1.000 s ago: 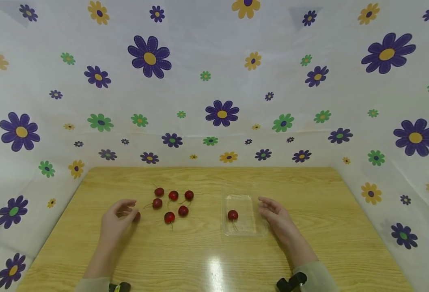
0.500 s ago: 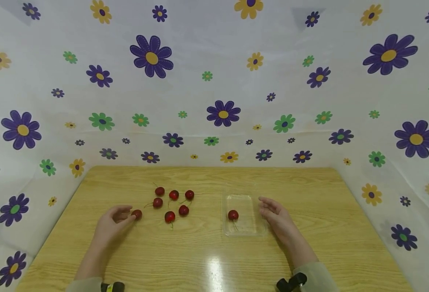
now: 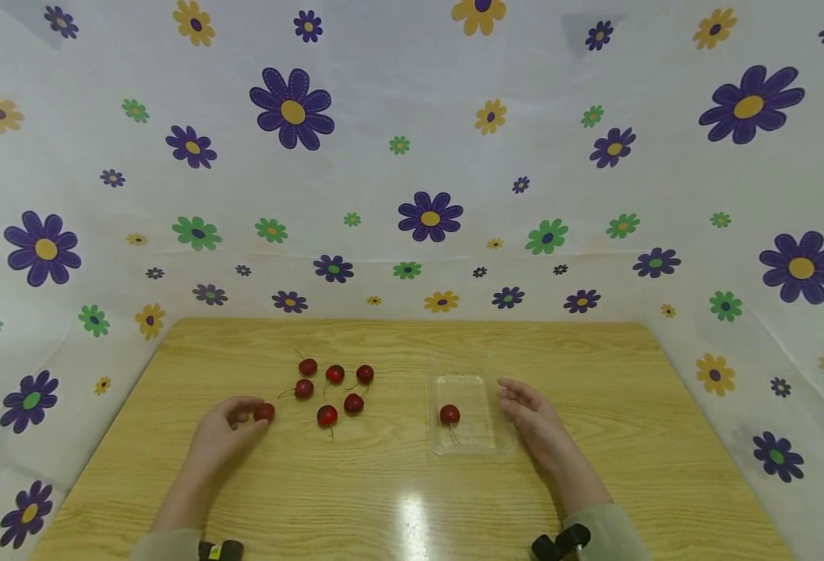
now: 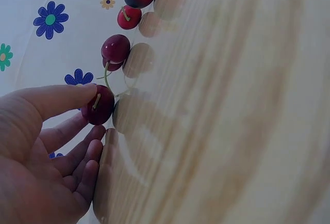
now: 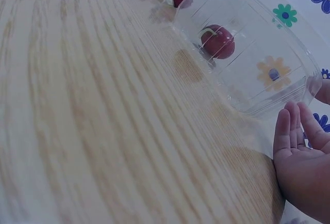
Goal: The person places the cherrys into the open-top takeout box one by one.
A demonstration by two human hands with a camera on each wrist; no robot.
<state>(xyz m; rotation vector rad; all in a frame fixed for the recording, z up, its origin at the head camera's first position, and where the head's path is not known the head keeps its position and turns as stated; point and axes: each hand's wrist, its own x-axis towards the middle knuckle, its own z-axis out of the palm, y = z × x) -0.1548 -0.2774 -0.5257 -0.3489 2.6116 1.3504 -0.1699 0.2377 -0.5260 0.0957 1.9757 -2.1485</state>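
My left hand [image 3: 218, 436] pinches a dark red cherry [image 3: 264, 412] at the left of the table. In the left wrist view the thumb lies on this cherry [image 4: 98, 105] near its stem, and the forefinger is partly hidden behind it; the other fingers curl loosely below. Beside the clear plastic container [image 3: 469, 449] is my right hand [image 3: 538, 421], its fingers loosely extended at the right wall and holding nothing. One cherry with its stem [image 3: 450, 414] lies inside the container, also visible through the wall in the right wrist view [image 5: 218, 42].
Several loose stemmed cherries [image 3: 327, 416] lie between the left hand and the container. The wooden table [image 3: 355, 499] meets a white flowered cloth [image 3: 355, 171] at its back and sides.
The left hand drew back leftward from the cherry, then came forward again, and its thumb and forefinger now hold it. The right hand and the container have hardly moved.
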